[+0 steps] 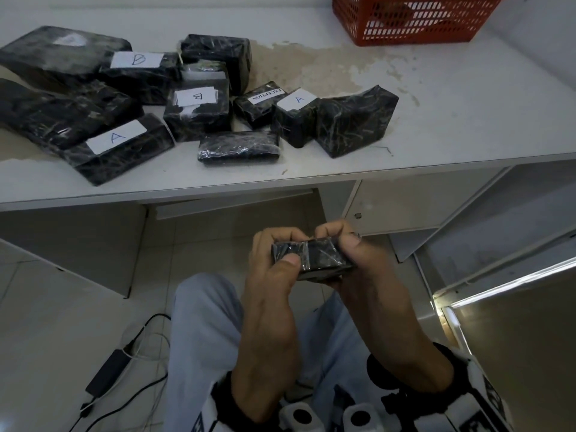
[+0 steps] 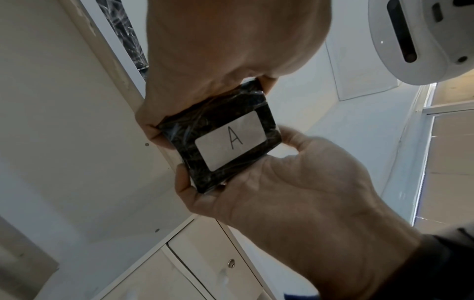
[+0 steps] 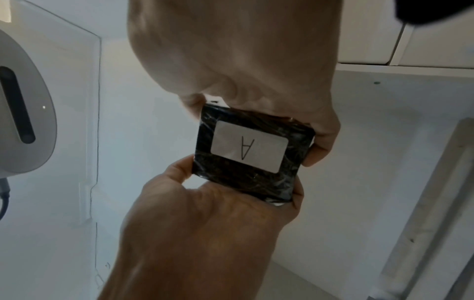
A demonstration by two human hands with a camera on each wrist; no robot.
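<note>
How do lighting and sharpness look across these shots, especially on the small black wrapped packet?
Head view: dim light, the wide lens slightly bows the white desk edge, and the film on the small black wrapped packet glints. Left wrist view: backlit, its white A label sharp. Right wrist view: same label legible, near right hand soft.

Parcels are spread over the desk's left and middle, with a basket behind at far right. A small parcel is held before the desk, between left hand and right hand.
</note>
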